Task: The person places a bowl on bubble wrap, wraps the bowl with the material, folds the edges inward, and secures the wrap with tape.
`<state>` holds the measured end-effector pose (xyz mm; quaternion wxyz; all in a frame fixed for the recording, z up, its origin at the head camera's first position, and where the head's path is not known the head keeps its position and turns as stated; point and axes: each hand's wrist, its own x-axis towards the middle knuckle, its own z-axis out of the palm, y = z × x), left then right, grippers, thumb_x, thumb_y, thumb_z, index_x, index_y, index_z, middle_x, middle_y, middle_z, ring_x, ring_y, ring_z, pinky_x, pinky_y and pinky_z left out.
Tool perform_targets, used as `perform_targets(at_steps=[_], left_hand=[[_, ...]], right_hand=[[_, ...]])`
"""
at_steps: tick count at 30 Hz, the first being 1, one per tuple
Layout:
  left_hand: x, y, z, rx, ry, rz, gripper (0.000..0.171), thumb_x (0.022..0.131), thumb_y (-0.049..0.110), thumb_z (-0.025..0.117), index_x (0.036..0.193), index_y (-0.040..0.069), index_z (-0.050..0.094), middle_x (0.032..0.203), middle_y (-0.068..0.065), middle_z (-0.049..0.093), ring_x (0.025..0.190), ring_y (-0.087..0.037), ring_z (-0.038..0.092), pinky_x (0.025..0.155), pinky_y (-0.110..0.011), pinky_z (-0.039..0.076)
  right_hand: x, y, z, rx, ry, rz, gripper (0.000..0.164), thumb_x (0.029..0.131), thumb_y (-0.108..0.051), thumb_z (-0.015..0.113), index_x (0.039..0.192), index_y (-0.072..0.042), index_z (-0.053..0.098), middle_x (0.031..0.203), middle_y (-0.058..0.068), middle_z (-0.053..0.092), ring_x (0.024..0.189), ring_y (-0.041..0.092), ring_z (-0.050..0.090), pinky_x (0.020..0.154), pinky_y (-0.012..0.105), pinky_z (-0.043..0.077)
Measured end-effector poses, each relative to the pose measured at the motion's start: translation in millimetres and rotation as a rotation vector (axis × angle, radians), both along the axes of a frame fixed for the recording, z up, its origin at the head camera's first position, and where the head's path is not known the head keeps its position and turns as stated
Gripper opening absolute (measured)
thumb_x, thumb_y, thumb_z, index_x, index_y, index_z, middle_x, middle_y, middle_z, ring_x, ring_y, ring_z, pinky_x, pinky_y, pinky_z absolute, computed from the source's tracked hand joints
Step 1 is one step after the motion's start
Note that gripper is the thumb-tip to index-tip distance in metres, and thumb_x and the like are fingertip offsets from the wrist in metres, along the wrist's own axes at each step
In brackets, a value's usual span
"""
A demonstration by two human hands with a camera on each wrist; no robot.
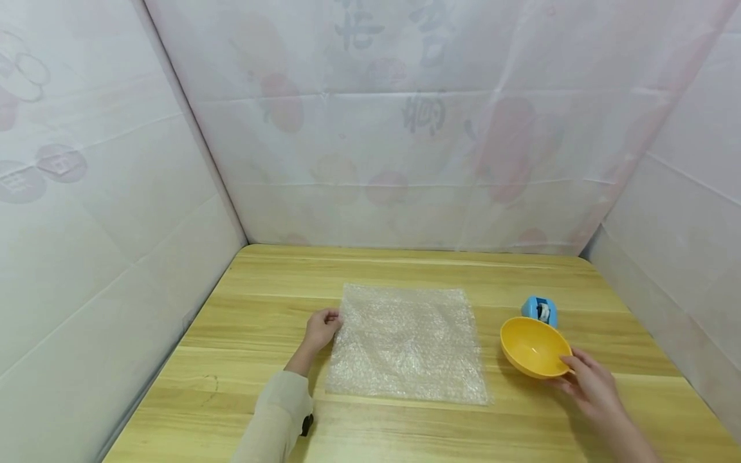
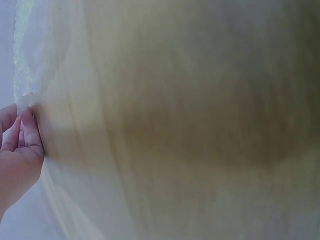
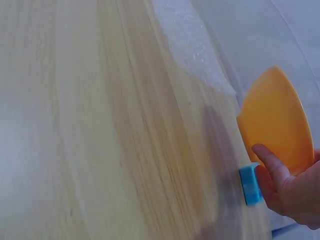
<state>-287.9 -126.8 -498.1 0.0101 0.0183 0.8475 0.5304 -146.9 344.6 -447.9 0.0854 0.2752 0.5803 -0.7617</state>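
Note:
A yellow bowl [image 1: 529,347] is held up over the right part of the table, tilted toward the left. My right hand [image 1: 593,386] grips it by its right rim; in the right wrist view, fingers press on the outside of the bowl [image 3: 275,120]. A square sheet of bubble wrap [image 1: 408,344] lies flat at mid-table. At its left edge, my left hand [image 1: 322,328] pinches the sheet, and the left wrist view has the bubble wrap's edge [image 2: 24,97] between thumb and fingers.
A blue tape dispenser [image 1: 539,310] stands just behind the bowl. The wooden table [image 1: 231,360] is enclosed by pale printed cloth walls [image 1: 370,161] at the back and both sides.

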Motion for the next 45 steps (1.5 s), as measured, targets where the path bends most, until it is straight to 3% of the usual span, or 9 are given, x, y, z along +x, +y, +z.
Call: perform_targets(at_steps=[2,3,5,18,32,45], left_hand=[[-0.4,-1,0.5,-0.003,0.0,0.004,0.023,0.087,0.002,0.057,0.104,-0.012,0.061,0.096,-0.023,0.063,0.087,-0.026,0.06,0.075,-0.032,0.053],[-0.6,-1,0.6,-0.003,0.001,0.003,0.023,0.087,0.001,0.057,0.105,-0.012,0.061,0.097,-0.023,0.063,0.087,-0.026,0.06,0.075,-0.032,0.053],[-0.8,-1,0.6,-0.003,0.002,0.003,0.023,0.087,0.001,0.057,0.105,-0.012,0.061,0.097,-0.023,0.063,0.087,-0.026,0.06,0.075,-0.032,0.053],[2.1,0,0.5,0.008,0.01,-0.01,0.024,0.085,0.001,0.057,0.104,-0.013,0.061,0.095,-0.023,0.063,0.086,-0.025,0.06,0.073,-0.03,0.053],[2.1,-1,3.2,0.001,0.007,0.001,0.023,0.086,0.0,0.057,0.104,-0.014,0.061,0.095,-0.024,0.063,0.086,-0.027,0.06,0.074,-0.031,0.053],[3.3,0,2.5,0.022,-0.05,-0.008,0.023,0.089,0.003,0.055,0.106,-0.012,0.059,0.098,-0.021,0.061,0.086,-0.022,0.058,0.073,-0.029,0.051]], right_hand=[[-5.7,-11,1.5,0.032,-0.003,0.021,0.073,0.096,-0.026,0.046,0.149,-0.015,-0.004,0.155,0.007,0.003,0.077,-0.009,0.054,0.09,0.026,0.05],[-8.3,-17,1.5,0.045,-0.001,0.023,0.072,0.096,-0.026,0.044,0.148,-0.013,-0.004,0.156,0.005,-0.005,0.076,-0.009,0.054,0.091,0.026,0.05],[-12.3,-28,0.8,0.058,0.002,0.036,0.07,0.097,-0.025,0.042,0.149,-0.012,-0.003,0.156,0.008,-0.008,0.077,-0.009,0.055,0.09,0.026,0.05],[-26.6,-72,-5.0,0.129,0.069,0.118,0.062,0.099,-0.019,0.036,0.149,-0.006,0.002,0.155,0.019,0.003,0.081,-0.008,0.053,0.085,0.029,0.053],[-36.5,-104,-4.6,0.163,0.068,0.138,0.06,0.098,-0.016,0.039,0.147,0.0,0.01,0.151,0.026,0.013,0.102,0.014,0.053,0.085,0.035,0.054],[-48.1,-144,-2.7,0.144,0.111,0.158,0.058,0.096,-0.013,0.042,0.147,0.0,0.016,0.147,0.025,0.023,0.092,0.011,0.057,0.081,0.031,0.055]])
